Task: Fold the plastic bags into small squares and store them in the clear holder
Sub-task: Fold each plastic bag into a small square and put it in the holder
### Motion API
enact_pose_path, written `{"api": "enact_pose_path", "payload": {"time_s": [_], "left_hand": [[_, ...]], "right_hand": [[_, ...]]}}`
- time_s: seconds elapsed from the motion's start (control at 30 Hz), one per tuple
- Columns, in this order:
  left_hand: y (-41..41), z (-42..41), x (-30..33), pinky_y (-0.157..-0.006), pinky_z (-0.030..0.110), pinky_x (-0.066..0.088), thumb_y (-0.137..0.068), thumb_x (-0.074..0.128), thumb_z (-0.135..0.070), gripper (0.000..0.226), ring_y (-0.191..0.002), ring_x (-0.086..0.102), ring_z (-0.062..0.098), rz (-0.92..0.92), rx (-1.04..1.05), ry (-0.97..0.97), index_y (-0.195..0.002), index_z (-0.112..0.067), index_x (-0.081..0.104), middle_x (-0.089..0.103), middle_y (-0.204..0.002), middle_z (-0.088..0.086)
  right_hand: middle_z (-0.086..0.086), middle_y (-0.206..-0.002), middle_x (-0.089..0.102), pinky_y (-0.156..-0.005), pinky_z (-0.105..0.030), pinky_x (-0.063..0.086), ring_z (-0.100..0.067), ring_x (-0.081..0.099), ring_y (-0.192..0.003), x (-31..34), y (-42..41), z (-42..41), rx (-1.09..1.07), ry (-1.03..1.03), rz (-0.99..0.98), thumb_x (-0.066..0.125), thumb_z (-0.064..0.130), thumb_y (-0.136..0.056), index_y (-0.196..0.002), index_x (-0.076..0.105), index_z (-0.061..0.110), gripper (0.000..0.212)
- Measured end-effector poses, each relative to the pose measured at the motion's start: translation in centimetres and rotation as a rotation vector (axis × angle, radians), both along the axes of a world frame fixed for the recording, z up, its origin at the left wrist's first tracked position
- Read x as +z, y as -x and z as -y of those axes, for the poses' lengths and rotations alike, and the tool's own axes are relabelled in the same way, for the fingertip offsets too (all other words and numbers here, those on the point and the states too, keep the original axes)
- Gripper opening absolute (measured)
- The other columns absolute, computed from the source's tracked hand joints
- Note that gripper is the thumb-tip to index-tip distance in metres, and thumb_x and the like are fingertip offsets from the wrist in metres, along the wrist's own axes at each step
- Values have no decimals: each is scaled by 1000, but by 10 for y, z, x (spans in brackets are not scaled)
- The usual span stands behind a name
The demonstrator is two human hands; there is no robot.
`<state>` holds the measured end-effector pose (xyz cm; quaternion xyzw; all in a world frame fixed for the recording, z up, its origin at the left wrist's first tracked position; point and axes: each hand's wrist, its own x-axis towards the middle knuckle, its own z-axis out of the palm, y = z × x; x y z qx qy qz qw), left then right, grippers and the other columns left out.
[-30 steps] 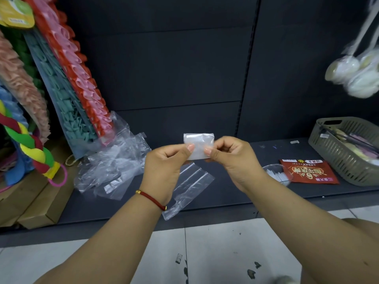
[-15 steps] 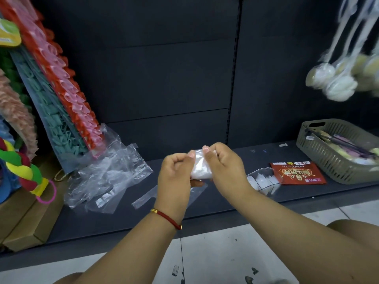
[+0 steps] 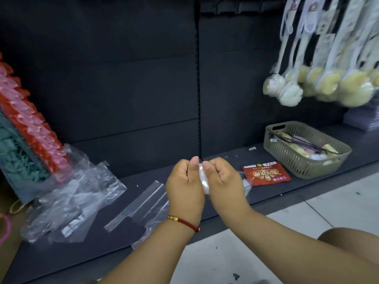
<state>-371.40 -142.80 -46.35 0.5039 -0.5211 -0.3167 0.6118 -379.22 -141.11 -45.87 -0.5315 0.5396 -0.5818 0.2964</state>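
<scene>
Both hands are meeting above the near edge of the dark shelf [image 3: 143, 177]. The left hand [image 3: 184, 185] and the right hand [image 3: 223, 181] are pinching a small folded plastic bag [image 3: 204, 181] between curled fingers and thumbs. A flat clear bag [image 3: 141, 203] is lying on the shelf just left of them, with a heap of loose bags [image 3: 75, 193] lying farther left. A red packet [image 3: 266, 174] is sitting to the right, near a mesh basket [image 3: 297, 160].
</scene>
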Motion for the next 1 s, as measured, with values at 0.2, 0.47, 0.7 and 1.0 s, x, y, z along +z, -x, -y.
{"api": "enact_pose_path", "payload": {"time_s": [0.2,0.47,0.7,1.0], "left_hand": [[16,31,-8,-57,40,43,-99,51,-39,45,-59,48,23,87,-247,-150,-69,-5,50,52,-63,9],[38,75,-22,-58,29,35,-99,52,-35,47,-59,40,13,262,-438,-136,-70,1,48,46,-63,3],[58,122,-48,-72,23,46,-102,41,-38,31,-85,55,10,296,-483,-257,-105,-16,63,63,-96,-2],[72,172,-141,-122,32,7,-102,33,-47,60,-150,4,10,764,-594,-410,-155,-26,15,7,-164,-9]], "right_hand": [[5,-60,58,-47,-16,41,-3,50,-49,4,51,11,59,-183,-87,56,26,-97,-79,63,10,25],[7,-60,62,-47,-11,39,4,52,-45,5,106,51,142,-373,-371,72,21,-87,-82,67,13,11],[-6,-57,67,-57,-31,58,-13,64,-49,-30,150,108,-50,-480,-305,71,11,-87,-80,61,8,13],[-9,-72,70,-58,-18,53,-12,70,-63,-109,219,172,-297,-652,-400,52,4,-91,-83,62,2,13]]}}
